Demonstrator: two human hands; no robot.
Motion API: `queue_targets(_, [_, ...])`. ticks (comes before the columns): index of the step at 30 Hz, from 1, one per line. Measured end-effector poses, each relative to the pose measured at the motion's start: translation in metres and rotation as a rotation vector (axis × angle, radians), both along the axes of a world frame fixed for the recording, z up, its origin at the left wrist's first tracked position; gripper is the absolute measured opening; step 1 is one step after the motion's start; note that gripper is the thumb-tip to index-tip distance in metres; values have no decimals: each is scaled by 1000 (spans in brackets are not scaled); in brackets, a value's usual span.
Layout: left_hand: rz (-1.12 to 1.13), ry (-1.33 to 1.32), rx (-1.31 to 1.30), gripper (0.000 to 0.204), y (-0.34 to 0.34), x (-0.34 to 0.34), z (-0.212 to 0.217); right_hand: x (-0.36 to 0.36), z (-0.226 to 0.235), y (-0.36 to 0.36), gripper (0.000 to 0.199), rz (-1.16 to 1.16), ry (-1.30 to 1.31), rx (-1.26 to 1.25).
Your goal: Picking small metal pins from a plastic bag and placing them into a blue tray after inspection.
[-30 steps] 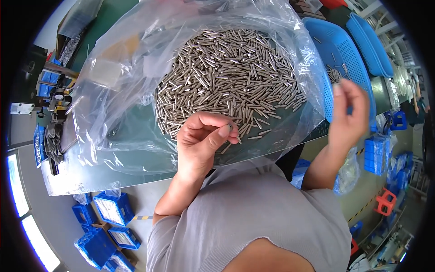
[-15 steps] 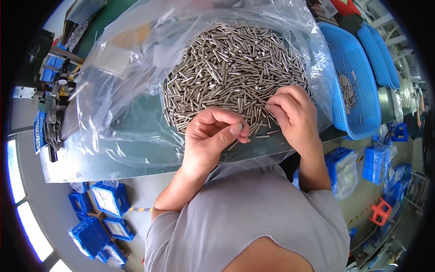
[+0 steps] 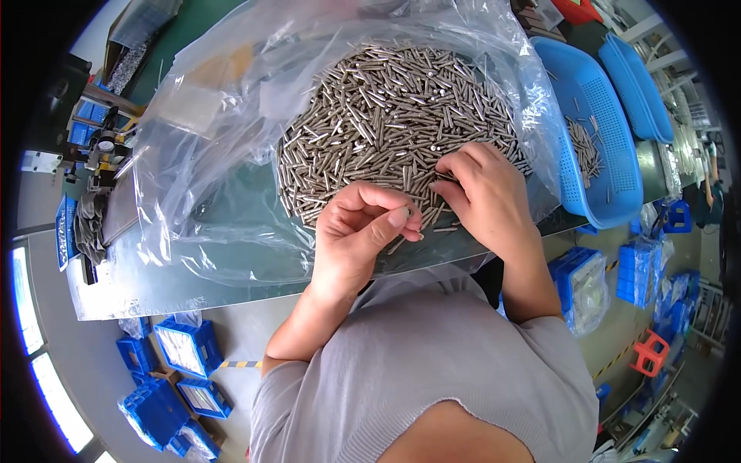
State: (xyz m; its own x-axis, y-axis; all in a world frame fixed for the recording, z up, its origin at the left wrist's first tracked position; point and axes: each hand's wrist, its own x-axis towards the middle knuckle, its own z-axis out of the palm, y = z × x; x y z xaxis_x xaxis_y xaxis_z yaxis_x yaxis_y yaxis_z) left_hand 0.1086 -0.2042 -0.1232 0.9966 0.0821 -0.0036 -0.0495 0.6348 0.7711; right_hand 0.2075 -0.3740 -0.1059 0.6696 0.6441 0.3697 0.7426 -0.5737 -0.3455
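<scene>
A broad heap of small metal pins [image 3: 386,116], slim and grey with one end narrowed, lies on a clear plastic sheet [image 3: 208,177] over the green table. My left hand [image 3: 359,231] is at the near edge of the heap, fingers curled in and thumb pressed to them. What it holds, if anything, is hidden by the fingers. To its right, my right hand [image 3: 490,197] reaches over the heap's near right side. Its thumb and index fingertips are a little apart just above the pins, and I see nothing held between them. A few loose pins lie between the hands.
Right of the heap stands a blue plastic basket [image 3: 614,139] with some pins inside, and a second blue basket [image 3: 637,89] is beyond it. Dark equipment [image 3: 104,143] is at the table's left end. Blue crates [image 3: 187,343] and a red stool [image 3: 650,353] stand on the floor.
My right hand has shifted left over the heap, toward my left hand, and its thumb and index fingertips have parted slightly. The left hand stays nearly where it was.
</scene>
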Motion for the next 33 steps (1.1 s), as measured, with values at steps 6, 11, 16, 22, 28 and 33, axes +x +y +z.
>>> queue_targets(6, [10,-8,12,8,1,0,-3,3,0,0,17,54,123,12])
queue_targets(11, [-10,0,-11,7,2,0,-1,2,2,-5,12,26,224,329])
queue_targets(16, [-49,23,-32,7,3,2,0,-17,12,-5,5,54,838,632])
queue_targets(22, [-78,2,-31,8,2,3,-2,-23,18,1,8,244,541,523])
queue_targets(28, [-74,30,-19,7,1,1,-4,-27,26,-1,6,235,597,479])
queue_targets(33, [-88,27,5,7,1,0,-3,-20,21,1,9,285,478,471])
